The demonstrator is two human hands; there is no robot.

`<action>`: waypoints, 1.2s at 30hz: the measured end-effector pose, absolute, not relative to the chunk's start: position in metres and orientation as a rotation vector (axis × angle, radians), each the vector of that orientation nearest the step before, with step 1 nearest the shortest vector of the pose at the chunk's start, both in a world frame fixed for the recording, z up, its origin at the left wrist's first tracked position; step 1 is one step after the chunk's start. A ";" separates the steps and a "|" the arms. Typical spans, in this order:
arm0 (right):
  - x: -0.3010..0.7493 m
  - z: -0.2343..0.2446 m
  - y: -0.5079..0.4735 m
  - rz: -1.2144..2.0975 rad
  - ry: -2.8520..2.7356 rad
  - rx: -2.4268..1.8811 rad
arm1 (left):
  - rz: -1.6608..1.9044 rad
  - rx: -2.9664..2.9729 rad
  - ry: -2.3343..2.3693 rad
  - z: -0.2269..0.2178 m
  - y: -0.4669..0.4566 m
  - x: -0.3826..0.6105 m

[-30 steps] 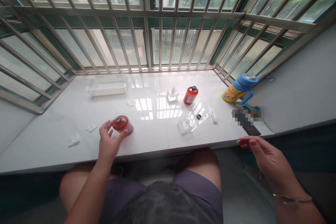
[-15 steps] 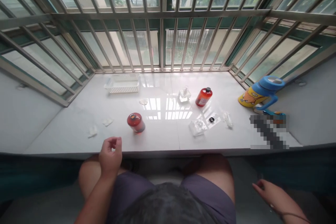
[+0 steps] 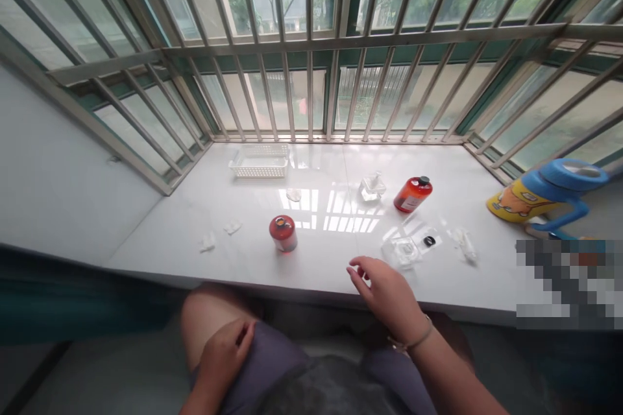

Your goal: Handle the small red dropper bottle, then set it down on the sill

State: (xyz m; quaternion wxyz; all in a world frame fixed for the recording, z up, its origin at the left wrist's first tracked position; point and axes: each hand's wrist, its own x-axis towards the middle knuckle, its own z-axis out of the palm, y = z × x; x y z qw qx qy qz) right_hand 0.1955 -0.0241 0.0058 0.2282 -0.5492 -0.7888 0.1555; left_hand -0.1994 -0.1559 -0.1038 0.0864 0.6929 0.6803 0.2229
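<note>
My right hand is over the front edge of the white counter, thumb and fingers apart, holding nothing I can see. Near it is a clear glass bottle lying beside a small plastic sheet with a black ring. A red bottle with an open neck stands left of that hand. My left hand rests on my thigh, fingers curled and thumb against them; whatever it may hold is hidden. Farther back are a square clear glass bottle and a second red bottle with a dark cap.
A white perforated basket sits at the back left of the counter. Crumpled white scraps lie at left. Clear crumpled plastic and a blue-yellow flask are at right, near a blurred-out patch. Window bars close off the back.
My right hand has come up from beside my right leg to the counter edge. My left hand has dropped from the counter to my thigh. The view has turned slightly left.
</note>
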 end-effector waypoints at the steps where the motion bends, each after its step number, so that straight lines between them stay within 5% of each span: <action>1: 0.184 0.003 -0.016 0.443 -2.196 -1.511 | 0.656 2.080 2.052 -0.108 -0.159 -0.202; 18: 0.018 -0.010 0.232 0.191 -2.464 -1.588 | 0.618 2.102 2.145 -0.114 -0.148 -0.202; 36: 0.041 -0.037 0.209 0.110 -2.626 -1.578 | 0.539 2.066 2.165 -0.111 -0.141 -0.201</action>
